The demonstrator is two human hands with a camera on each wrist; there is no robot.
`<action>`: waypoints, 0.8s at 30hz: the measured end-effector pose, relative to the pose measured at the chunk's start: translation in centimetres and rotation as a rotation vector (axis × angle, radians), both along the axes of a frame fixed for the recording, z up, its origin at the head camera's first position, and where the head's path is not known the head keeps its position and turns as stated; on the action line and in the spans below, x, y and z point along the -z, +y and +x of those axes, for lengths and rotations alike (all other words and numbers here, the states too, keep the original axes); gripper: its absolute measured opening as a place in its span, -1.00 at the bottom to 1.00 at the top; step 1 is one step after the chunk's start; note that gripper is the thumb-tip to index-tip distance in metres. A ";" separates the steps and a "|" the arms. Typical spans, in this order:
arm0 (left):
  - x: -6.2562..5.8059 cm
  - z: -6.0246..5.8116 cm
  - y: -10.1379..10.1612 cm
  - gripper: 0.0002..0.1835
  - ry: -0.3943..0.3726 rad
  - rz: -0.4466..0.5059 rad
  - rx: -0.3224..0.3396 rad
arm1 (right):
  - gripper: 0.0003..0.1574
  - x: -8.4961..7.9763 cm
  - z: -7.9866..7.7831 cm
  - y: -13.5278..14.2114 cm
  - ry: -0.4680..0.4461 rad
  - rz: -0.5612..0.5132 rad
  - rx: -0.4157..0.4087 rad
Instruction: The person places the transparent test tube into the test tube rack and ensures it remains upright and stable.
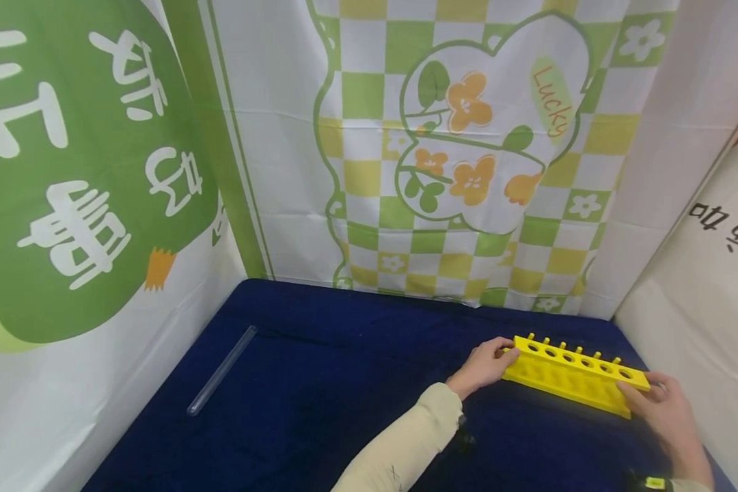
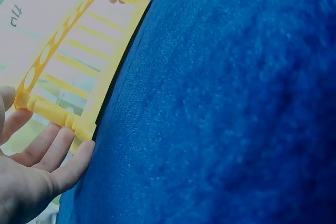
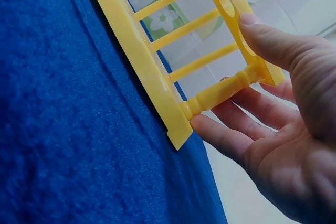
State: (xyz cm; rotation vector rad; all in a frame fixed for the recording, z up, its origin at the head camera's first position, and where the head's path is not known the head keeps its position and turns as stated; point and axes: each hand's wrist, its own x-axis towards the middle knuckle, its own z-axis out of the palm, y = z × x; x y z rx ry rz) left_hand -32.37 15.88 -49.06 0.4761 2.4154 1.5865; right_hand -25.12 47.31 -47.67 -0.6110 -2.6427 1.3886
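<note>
A yellow test tube rack (image 1: pixel 568 389) stands upright at the right of the blue-covered table, a row of round holes along its top board and short pegs behind them. My left hand (image 1: pixel 482 365) grips its left end, fingers against the end post (image 2: pixel 50 111) in the left wrist view. At the opposite end, my right hand (image 1: pixel 664 410) holds the rack with the thumb on the top board and fingers around the post (image 3: pixel 220 93). Its base board (image 3: pixel 139 59) lies at the cloth; whether it touches fully, I cannot tell.
A clear glass test tube (image 1: pixel 223 371) lies slantwise on the dark blue cloth (image 1: pixel 320 383) at the left. Printed fabric curtains (image 1: pixel 295 137) enclose the table at the back and both sides.
</note>
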 end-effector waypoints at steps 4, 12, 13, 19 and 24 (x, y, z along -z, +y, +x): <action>0.0 0.0 -0.1 -0.61 0.004 0.004 0.002 | 0.27 -0.2 0.0 -0.2 0.014 -0.005 -0.003; 0.2 -0.1 -0.3 -0.60 0.010 -0.008 -0.003 | 0.24 -0.3 0.2 -0.6 0.026 0.011 -0.024; 0.2 -0.1 -0.3 -0.60 0.012 -0.008 -0.005 | 0.24 -0.2 0.2 -0.7 0.027 0.015 -0.022; 0.2 -0.1 -0.7 -0.61 -0.004 0.004 -0.012 | 0.21 -0.2 0.2 -1.2 0.048 0.033 -0.034; 0.1 -0.2 -1.1 -0.58 -0.016 0.013 -0.002 | 0.14 -0.3 0.3 -1.7 0.084 0.051 -0.061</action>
